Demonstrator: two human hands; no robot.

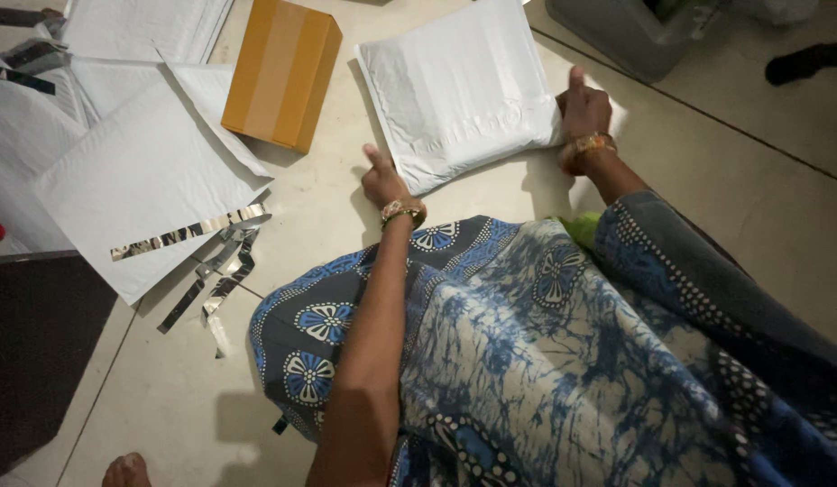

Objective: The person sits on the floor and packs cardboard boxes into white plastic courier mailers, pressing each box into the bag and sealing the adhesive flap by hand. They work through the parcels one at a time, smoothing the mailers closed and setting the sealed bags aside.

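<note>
We press our left hand and right hand flat on the white mailer, fingers wide, beside the box.

The floor is pale beige tile with thin dark grout lines, one running diagonally from twelve toward three o'clock. A dark brown piece of furniture fills the corner at eight o'clock, and a grey plastic bin stands at one o'clock. Light is dim and warm, throwing soft shadows onto the tiles.
</note>
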